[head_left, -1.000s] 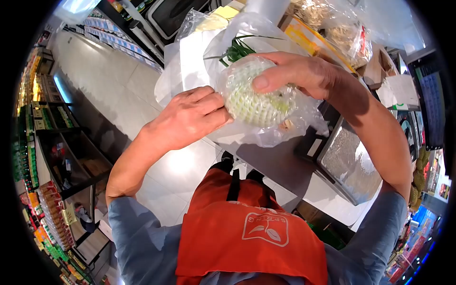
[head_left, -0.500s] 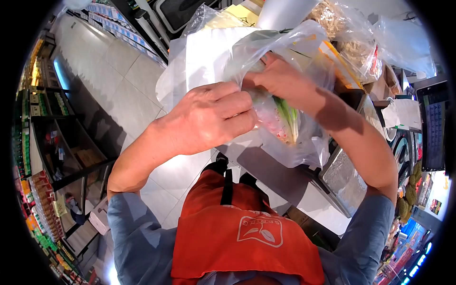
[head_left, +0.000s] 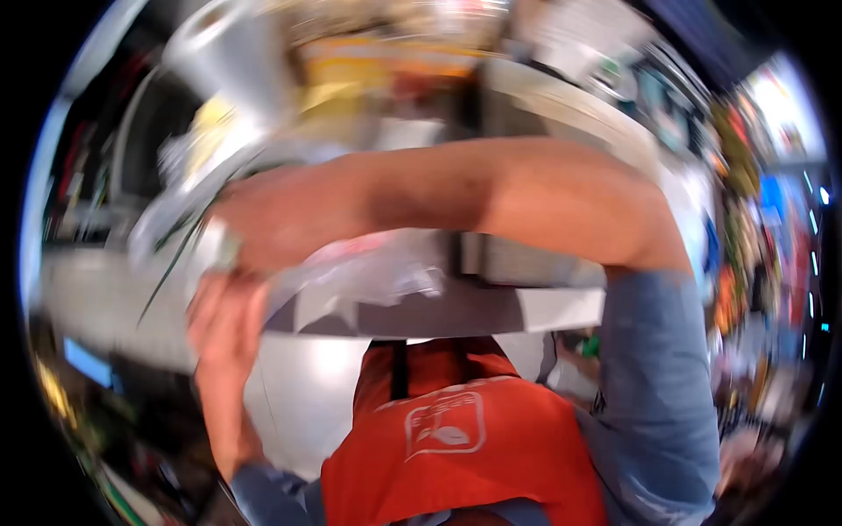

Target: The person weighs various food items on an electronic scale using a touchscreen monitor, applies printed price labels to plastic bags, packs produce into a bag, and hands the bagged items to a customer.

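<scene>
My left hand point(head_left: 226, 311) is at the left, its blurred fingers just below my right hand point(head_left: 267, 223). My right forearm stretches across the middle of the view. A white and pale green piece point(head_left: 213, 247) shows at the fingers of both hands, too smeared to name. From there a long thin green leaf point(head_left: 168, 276) hangs down to the left. A clear plastic bag point(head_left: 386, 276) with something pinkish in it lies below my right forearm. More clear plastic point(head_left: 162, 219) shows left of my right hand. Motion blur hides what either hand grips.
A roll of clear plastic point(head_left: 232, 66) stands at the back left of the counter. Behind my forearm are a yellow and orange box point(head_left: 351, 66) and a grey tray-like surface point(head_left: 535, 259). Blurred shelves with goods line the right side.
The view has turned to the right and is smeared. My hands now appear farther left, close together. My right hand is no longer inside the bag opening, and the bag lies under my forearm.
</scene>
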{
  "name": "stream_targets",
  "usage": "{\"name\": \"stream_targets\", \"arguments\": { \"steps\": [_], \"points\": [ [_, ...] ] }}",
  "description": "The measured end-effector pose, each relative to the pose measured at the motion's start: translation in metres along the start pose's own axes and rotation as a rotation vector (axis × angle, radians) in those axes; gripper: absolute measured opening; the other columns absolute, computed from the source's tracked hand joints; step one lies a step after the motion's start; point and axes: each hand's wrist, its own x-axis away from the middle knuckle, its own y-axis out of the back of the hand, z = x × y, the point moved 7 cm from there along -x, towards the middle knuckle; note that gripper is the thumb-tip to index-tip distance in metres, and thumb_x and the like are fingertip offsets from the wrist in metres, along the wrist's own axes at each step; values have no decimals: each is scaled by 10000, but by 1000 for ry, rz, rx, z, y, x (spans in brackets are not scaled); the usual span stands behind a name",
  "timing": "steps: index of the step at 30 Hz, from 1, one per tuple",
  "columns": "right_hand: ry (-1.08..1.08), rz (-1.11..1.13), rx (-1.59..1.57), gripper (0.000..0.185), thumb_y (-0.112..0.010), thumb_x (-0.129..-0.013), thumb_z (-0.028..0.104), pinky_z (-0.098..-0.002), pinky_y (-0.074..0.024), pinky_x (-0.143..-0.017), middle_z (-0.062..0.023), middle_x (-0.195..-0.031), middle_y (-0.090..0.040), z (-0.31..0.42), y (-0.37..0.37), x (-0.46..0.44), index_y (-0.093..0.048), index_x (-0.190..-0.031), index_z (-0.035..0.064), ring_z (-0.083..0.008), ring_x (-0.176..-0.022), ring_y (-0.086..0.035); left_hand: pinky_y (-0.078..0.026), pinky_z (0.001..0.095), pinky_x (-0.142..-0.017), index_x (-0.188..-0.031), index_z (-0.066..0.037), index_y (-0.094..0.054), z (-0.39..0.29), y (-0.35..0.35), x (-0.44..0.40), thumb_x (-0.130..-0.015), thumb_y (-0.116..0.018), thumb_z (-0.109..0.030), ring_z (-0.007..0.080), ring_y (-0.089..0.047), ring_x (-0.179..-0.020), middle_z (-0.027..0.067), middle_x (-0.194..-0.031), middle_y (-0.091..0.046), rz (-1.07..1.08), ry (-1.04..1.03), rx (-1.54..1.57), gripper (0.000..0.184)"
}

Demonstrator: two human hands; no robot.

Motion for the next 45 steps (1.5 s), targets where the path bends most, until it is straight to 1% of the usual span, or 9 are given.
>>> {"name": "stream_targets", "arguments": {
  "steps": [2,3,7,16,21,32,34,39,45],
  "points": [
    [84,121,253,394,-615,-848,323,-472,-508,-866,-235,-1003,-670,22,29,28,-624,-1043,-19,-398,-971,-650,-482,428,-650,-916,55,-640,12,-10,15,-850,-671,95,357,-568,-714,188,-841,-617,10,55,-76,83],
    [-13,106,-137,377,-618,-872,372,-395,-508,-849,-114,-943,-699,31,62,77,-705,-1051,51,-263,-932,-652,-482,410,-665,-916,59,-627,21,-15,19,-869,-664,82,340,-563,-720,177,-829,-609,30,98,-57,64],
    [-204,-120,-319,408,-679,-881,365,-325,-509,-881,-86,-1057,-706,56,121,247,-700,-1121,35,-193,-982,-655,-483,355,-710,-920,57,-605,34,-22,28,-934,-631,22,262,-567,-754,133,-851,-611,30,218,-29,45],
    [-859,-1448,-337,119,-717,-900,78,-246,-507,-767,-4,-965,-657,32,-16,641,-682,-1004,31,-85,-855,-594,-462,297,-816,-1054,47,-600,57,-41,52,-982,-583,-64,181,-552,-859,78,-926,-607,140,367,-8,134],
    [-852,-1537,-63,201,-774,-823,61,-230,-467,-669,11,-827,-570,4,-120,654,-718,-1016,72,-72,-724,-526,-463,311,-901,-1137,54,-589,41,-53,46,-904,-592,-14,204,-569,-948,103,-1029,-625,70,572,25,243],
    [-808,-1470,30,139,-758,-796,22,-295,-491,-689,-77,-831,-618,-71,-120,664,-712,-925,42,-200,-770,-608,-461,323,-942,-1202,16,-626,-24,-52,18,-902,-610,-107,196,-582,-1047,88,-1124,-631,168,442,-55,325],
    [-763,-1428,168,102,-722,-804,-37,-323,-501,-736,-100,-850,-639,-64,-109,660,-690,-882,22,-239,-796,-621,-415,277,-666,-1124,7,-675,-17,-39,40,-926,-504,-113,123,-537,-780,37,-912,-641,87,837,-70,288],
    [-699,-1439,117,246,-622,-797,-183,-312,-478,-761,-127,-909,-601,-66,-122,654,-637,-982,-22,-229,-813,-569,-407,276,-723,-1065,2,-692,-80,-51,5,-1027,-399,-432,123,-498,-761,26,-859,-626,-158,797,194,525],
    [-817,-1431,146,133,-620,-876,-84,-316,-441,-817,-102,-967,-586,-60,-140,647,-626,-986,-11,-218,-883,-548,-441,293,-847,-994,-7,-665,-110,-70,-11,-888,-727,-139,147,-567,-897,66,-982,-644,-58,577,64,180]
  ]
}}
